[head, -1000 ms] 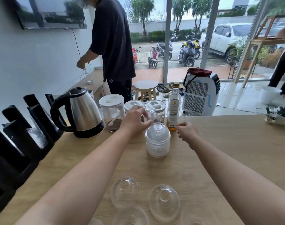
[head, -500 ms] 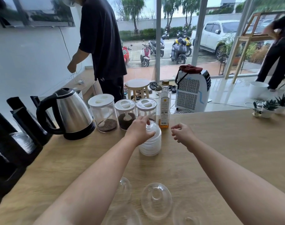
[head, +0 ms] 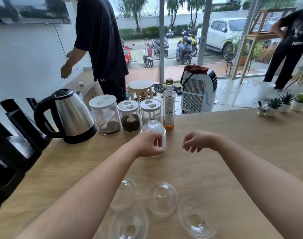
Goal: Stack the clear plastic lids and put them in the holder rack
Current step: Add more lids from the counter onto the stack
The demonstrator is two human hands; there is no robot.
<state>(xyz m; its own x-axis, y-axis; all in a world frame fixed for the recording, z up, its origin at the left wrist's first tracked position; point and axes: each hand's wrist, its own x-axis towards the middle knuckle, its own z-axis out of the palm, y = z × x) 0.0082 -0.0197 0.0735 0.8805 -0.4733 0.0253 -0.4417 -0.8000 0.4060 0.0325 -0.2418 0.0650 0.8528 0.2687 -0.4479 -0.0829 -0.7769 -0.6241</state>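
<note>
Lid stack (head: 154, 130) now gripped lower by left hand (head: 148, 144).

Open tabletop (head: 233, 152) right of the stacked lids (head: 154, 130). Hemmed behind by jars (head: 130, 116) and bottle (head: 169, 107); kettle (head: 73, 116) blocked the leftward path to the rack (head: 14, 149).

Little was readable. The black T-shirt (head: 297, 31) of the person standing at the far right carried pale letters, roughly "POSTI", uncertain. The tall clear glass bottle with amber liquid (head: 169, 107), at the wooden counter's far edge, bore a white label, print too small.
</note>
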